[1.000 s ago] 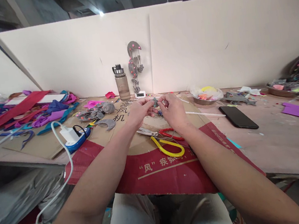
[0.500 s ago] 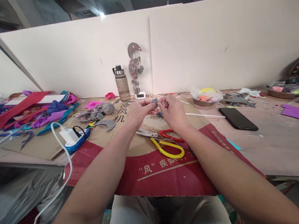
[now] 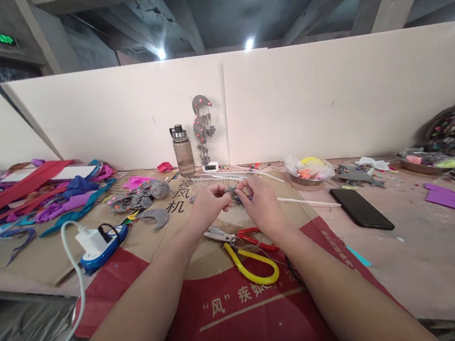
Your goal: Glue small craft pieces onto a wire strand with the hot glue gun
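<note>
Over the cardboard sheet (image 3: 169,267), my left hand (image 3: 210,205) and my right hand (image 3: 260,202) meet, fingertips pinched close together. A small grey felt piece (image 3: 232,191) shows between them, mostly covered by the fingers. A thin dark string hangs by my right wrist. Just below the hands lie yellow-handled scissors (image 3: 254,270), and a red-handled tool (image 3: 256,239) rests partly behind my right wrist. To the left are a grey felt crescent (image 3: 159,218) and a pile of grey felt pieces with a ball of grey yarn (image 3: 160,189).
A drink bottle (image 3: 184,154), a small digital clock (image 3: 210,167) and a hanging grey felt ornament (image 3: 201,104) stand by the white partition. A phone (image 3: 361,208) lies right, near a bowl in plastic (image 3: 310,181). A blue power strip (image 3: 106,253) with a white cable sits left.
The view has tilted up, so the table sits lower in the picture. My hands stay together at the grey felt piece, which is now more covered by my fingers.
</note>
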A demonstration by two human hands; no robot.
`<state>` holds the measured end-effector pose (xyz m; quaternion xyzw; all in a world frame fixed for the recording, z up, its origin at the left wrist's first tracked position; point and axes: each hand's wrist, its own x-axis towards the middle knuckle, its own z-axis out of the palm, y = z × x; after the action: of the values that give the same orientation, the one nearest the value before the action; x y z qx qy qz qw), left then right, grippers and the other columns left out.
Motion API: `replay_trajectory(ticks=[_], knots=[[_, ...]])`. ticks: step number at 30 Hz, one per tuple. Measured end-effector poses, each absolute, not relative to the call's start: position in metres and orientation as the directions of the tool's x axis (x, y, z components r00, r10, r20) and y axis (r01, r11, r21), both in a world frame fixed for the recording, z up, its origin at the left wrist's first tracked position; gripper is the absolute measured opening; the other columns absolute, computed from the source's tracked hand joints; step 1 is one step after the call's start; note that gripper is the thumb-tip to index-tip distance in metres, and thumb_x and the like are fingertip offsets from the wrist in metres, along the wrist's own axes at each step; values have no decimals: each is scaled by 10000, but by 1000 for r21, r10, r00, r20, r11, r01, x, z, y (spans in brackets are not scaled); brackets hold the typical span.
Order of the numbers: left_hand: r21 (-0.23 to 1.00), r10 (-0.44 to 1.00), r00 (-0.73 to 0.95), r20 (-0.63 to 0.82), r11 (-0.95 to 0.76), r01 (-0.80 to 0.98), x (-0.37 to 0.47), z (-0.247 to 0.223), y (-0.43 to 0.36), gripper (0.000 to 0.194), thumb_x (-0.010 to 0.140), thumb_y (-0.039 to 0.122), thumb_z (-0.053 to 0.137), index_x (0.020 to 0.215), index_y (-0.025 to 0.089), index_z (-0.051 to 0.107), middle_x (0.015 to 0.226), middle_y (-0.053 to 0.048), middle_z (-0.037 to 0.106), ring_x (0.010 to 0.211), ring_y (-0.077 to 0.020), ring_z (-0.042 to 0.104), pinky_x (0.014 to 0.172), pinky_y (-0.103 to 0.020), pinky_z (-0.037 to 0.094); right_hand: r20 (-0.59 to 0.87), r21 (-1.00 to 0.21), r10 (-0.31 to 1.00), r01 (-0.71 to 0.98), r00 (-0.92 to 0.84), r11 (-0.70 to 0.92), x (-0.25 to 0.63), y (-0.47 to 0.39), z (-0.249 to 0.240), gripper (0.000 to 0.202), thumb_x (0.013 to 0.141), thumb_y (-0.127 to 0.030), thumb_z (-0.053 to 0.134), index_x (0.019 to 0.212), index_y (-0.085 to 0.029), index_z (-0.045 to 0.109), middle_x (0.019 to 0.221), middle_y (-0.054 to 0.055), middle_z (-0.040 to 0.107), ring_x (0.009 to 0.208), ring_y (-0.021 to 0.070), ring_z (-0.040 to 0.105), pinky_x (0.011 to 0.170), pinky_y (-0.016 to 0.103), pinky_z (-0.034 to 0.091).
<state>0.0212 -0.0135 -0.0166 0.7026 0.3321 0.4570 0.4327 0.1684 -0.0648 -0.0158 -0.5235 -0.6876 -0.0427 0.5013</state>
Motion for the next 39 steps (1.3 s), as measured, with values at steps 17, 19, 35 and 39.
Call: replay_trajectory(ticks=[17, 19, 35, 39], knots=[[804, 848, 381, 368, -496, 328, 16, -16, -16, 70, 662, 206, 544, 677, 169, 601, 584, 35, 523, 548, -94, 426, 532, -210, 324, 599, -542, 800, 750, 29, 378, 171, -66, -14, 69, 836, -185, 579, 805, -208, 636, 853, 47, 641, 848, 192, 590, 786, 316, 433], [793, 846, 397, 357, -499, 350, 16, -16, -16, 94, 660, 205, 534, 689, 166, 615, 594, 33, 532, 565, -100, 432, 554, -217, 326, 595, -542, 803, 753, 29, 373, 171, -65, -15, 63, 828, -181, 581, 802, -202, 634, 841, 46, 640, 841, 191, 590, 781, 315, 433], [857, 870, 445, 212, -384, 343, 20, -13, -23, 113, 689, 229, 552, 713, 158, 636, 559, 34, 543, 520, -94, 451, 519, -214, 336, 374, -753, 923, 609, 87, 248, 179, -60, -18, 89, 743, -230, 555, 739, -186, 632, 678, 0, 616, 650, 135, 524, 612, 246, 389], [969, 852, 524, 3, -131, 208, 23, -6, -30, 154, 720, 282, 587, 785, 150, 633, 631, -7, 639, 557, -119, 576, 588, -238, 452, 277, -792, 959, 580, 64, 190, 190, -58, -17, 125, 733, -252, 539, 716, -172, 634, 629, -14, 586, 599, 117, 481, 587, 234, 362]])
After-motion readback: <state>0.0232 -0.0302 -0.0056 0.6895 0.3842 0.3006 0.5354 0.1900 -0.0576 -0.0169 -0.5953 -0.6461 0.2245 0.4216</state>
